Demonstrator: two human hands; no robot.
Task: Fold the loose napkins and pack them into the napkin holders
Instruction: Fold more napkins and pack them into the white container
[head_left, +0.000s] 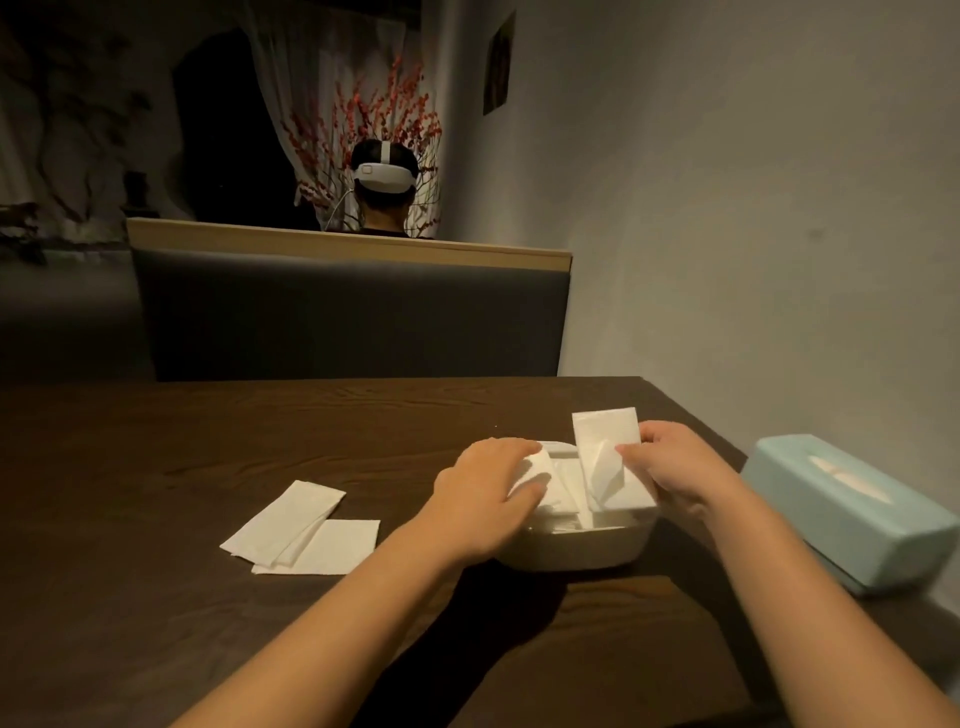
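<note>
A white oval napkin holder (576, 551) stands on the dark wooden table (208, 441), filled with folded white napkins. My left hand (483, 488) lies over the holder's left side, its fingers curled round the napkins there. My right hand (675, 467) pinches a folded napkin (608, 457) that stands tilted in the holder's right side, its top sticking up above the rim. Two folded napkins (306, 530) lie overlapping on the table to the left of the holder.
A light blue tissue box (852, 514) sits at the table's right edge by the grey wall. A dark upholstered booth back (353, 312) runs behind the table; a person wearing a white headset (384, 176) sits beyond it, facing away.
</note>
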